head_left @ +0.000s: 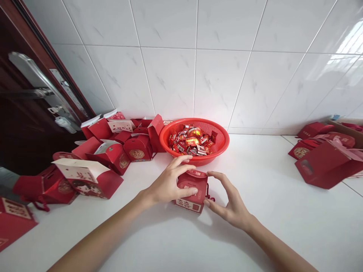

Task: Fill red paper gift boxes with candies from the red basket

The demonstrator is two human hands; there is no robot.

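Note:
A small red candy box (191,187) with printed lettering and a dark red cord on its right side stands on the white surface in front of me. My left hand (172,181) holds it from the left, thumb across the top and fingers reaching to the far edge. From the right, my right hand (231,202) has its index fingertip at the rounded top flap (196,173) and its thumb at the near corner. Just behind the box is a red plastic basket (224,145) of wrapped candies (193,141).
Several red boxes (104,181), some with lids raised, crowd the left side. More red boxes (326,166) lie at the right, by a cardboard carton (340,124). White tiles (170,83) cover the back wall. A dark door with a metal handle (42,77) is at the left.

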